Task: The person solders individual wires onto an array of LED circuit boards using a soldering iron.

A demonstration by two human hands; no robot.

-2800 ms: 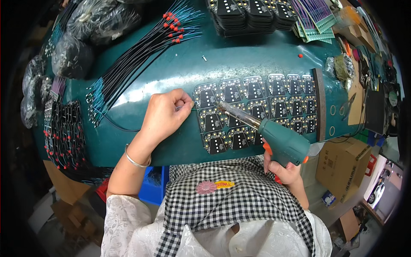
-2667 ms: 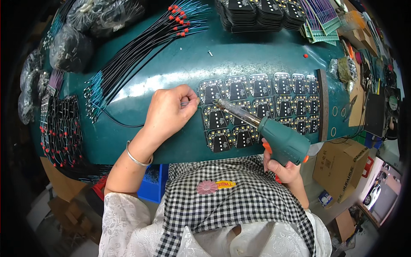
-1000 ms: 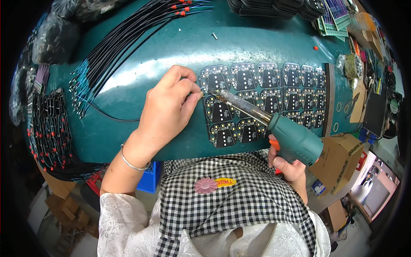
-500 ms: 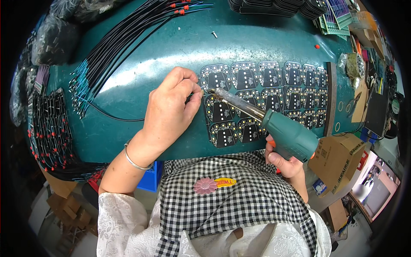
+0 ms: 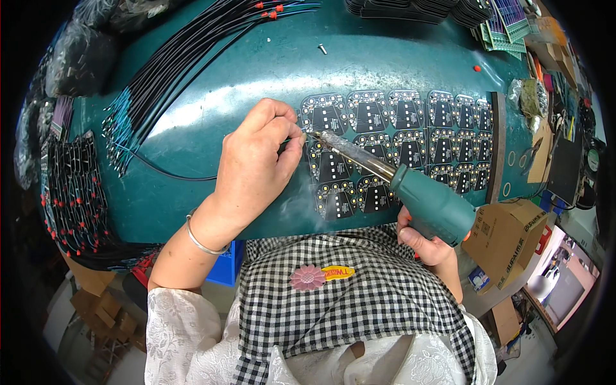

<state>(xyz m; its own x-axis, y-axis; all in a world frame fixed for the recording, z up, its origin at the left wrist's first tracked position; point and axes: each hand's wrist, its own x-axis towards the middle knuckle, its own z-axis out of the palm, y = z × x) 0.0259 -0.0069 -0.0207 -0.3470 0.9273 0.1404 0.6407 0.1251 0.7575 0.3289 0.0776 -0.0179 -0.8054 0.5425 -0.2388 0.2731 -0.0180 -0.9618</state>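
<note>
Head view is showing, nearest the body, the right hand wrapping around the teal pistol-shaped soldering iron, fingers closed firmly on its thick handle, while the metal barrel is slanting up and left so its tip is meeting the left edge of the circuit boards. Just beyond, the left hand is lying on the green table, thumb and forefinger pinching together on a thin black wire right at the iron's tip; the wire's end itself is hidden by the fingers. The iron is looking rigid and moderately weighty, best gripped on the insulated handle, well away from the hot barrel. The wire is looking light, limp and springy, so holding it close to its stripped end is what is keeping it steady. The boards are appearing thin, stiff and easily scorched, lying flat in rows. Farther off, a bundle of black wires with red tips is fanning across the table's far left side.
</note>
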